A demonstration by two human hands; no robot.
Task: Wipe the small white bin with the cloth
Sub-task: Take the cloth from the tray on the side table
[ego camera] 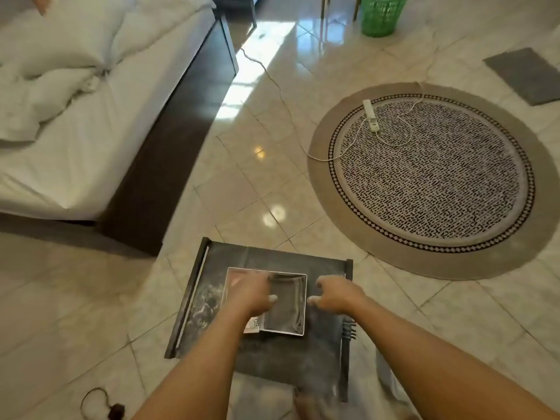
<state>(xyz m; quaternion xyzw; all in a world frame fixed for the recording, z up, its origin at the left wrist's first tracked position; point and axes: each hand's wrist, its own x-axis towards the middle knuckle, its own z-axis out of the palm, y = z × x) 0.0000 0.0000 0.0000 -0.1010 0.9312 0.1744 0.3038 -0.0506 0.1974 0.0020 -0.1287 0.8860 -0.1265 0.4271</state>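
Observation:
A small white square bin (304,298) stands on a low dark table (272,350). A dark grey cloth (286,304) lies inside the bin and covers its bottom. My left hand (253,291) hovers palm-down over the bin's left half, its curled fingertips at the cloth's left edge; motion blur hides whether it grips the cloth. My right hand (333,291) sits just outside the bin's right rim, fingers apart and curled downward, holding nothing. A printed paper (253,324) peeks out under the bin's near-left corner.
A bed with white bedding (75,116) on a dark frame is at the left. A round patterned rug (430,177) with a power strip (371,115) and cable lies to the right. A green basket (381,13) stands far back. A dark comb (348,327) lies at the table's right edge.

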